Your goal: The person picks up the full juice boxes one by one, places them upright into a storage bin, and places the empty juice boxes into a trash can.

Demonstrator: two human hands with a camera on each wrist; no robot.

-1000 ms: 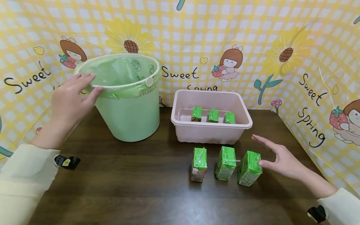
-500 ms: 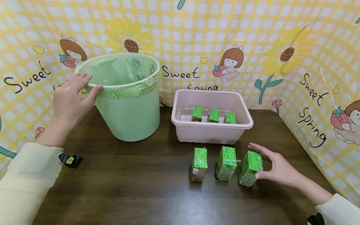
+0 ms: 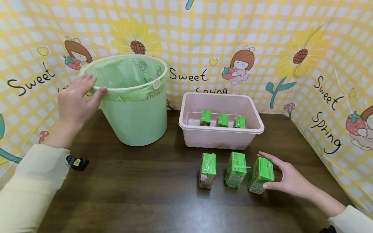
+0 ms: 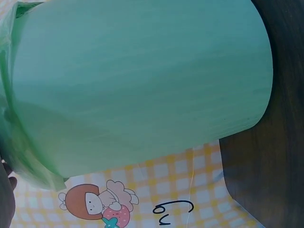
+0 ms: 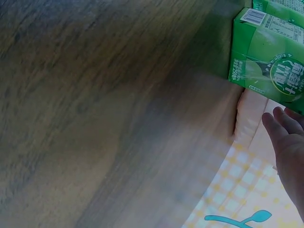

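My left hand [image 3: 74, 102] rests on the left side of the rim of a pale green trash can [image 3: 135, 119]. Its thumb and fingers lie on the edge, over a green bag liner [image 3: 125, 94]. At the right, my right hand [image 3: 289, 178] holds a green juice box [image 3: 260, 176], thumb on the near side and fingers on the far side. That box stands on the table. To its left stand another green juice box [image 3: 234, 171] and a third juice box [image 3: 207, 171] with a brownish front, each with a straw lying across its top.
Behind the boxes is a pink plastic bin [image 3: 215, 137]. Inside it are three green-topped boxes [image 3: 222, 119] in a row. A dark wooden table [image 3: 140, 194] carries everything, and a yellow checked cloth [image 3: 186, 38] hangs at the back and sides.
My right hand has moved in from the right and closed its thumb and fingers about the rightmost juice box, which has tipped or turned slightly. The left hand stays on the rim.
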